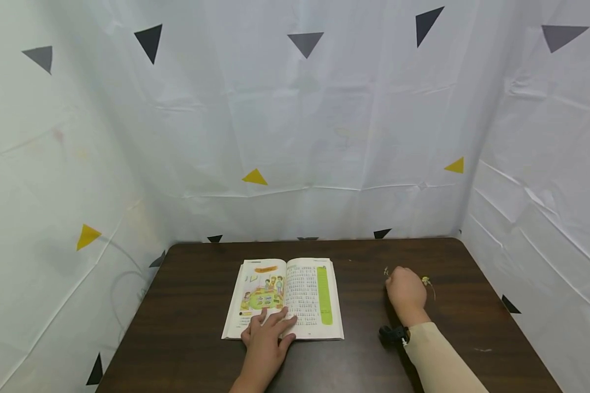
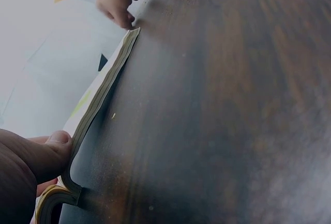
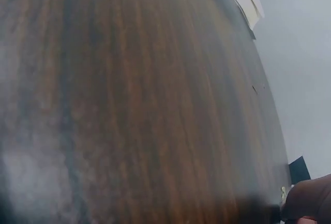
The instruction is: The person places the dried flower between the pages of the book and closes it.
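An open book [image 1: 305, 322] lies flat, with a coloured picture on its left page and rows of text beside a green strip on its right page. My left hand [image 1: 265, 344] rests on its lower middle with fingers spread over both pages. In the left wrist view the thumb [image 2: 60, 137] lies on the page edge near the spine. To the right of the book, my right hand [image 1: 407, 289] is curled low over the table, gripping a small dried flower sprig [image 1: 425, 281]. Bits of the sprig stick out on both sides of the fist; its middle is hidden.
The dark wooden table [image 1: 192, 311] has rounded far corners. White sheeting [image 1: 305, 136] with grey, black and yellow triangles hangs behind it and at both sides. A black band [image 1: 393, 334] sits on the right wrist. Small crumbs [image 2: 114, 116] lie near the book.
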Demonstrator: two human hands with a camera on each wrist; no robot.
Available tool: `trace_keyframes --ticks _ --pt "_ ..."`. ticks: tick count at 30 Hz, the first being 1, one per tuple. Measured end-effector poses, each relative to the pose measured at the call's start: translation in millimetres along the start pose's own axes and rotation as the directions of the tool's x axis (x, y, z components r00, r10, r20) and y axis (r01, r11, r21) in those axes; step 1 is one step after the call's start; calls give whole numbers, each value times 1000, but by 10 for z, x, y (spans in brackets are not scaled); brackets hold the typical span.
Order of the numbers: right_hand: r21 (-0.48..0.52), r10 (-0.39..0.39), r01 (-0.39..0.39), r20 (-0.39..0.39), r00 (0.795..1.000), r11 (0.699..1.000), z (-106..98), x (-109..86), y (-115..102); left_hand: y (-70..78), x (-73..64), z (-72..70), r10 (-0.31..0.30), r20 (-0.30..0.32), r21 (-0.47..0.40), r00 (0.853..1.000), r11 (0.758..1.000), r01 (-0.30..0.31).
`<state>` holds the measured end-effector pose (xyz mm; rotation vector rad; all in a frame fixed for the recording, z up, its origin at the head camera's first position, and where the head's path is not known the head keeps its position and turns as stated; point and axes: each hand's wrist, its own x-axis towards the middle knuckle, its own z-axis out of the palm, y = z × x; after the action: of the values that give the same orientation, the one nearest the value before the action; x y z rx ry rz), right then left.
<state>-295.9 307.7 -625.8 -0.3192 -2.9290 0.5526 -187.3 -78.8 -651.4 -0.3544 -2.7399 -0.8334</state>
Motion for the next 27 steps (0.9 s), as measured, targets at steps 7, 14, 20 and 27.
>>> trace_keyframes --ticks 7,14,20,27 --pt "-15 7 -6 53 999 1000 -42 27 -54 10 5 1 -7 -4 3 1000 1000 7" --pt "5 24 -25 70 997 1000 -34 -1 -29 23 -1 13 -12 -2 3 1000 1000 12" --pt "29 19 -21 41 999 999 -48 -29 -50 27 -8 13 -7 -10 1 1000 1000 7" --pt "147 27 -32 39 999 989 -64 -131 -291 16 -2 3 -4 -17 6 1000 1000 4"
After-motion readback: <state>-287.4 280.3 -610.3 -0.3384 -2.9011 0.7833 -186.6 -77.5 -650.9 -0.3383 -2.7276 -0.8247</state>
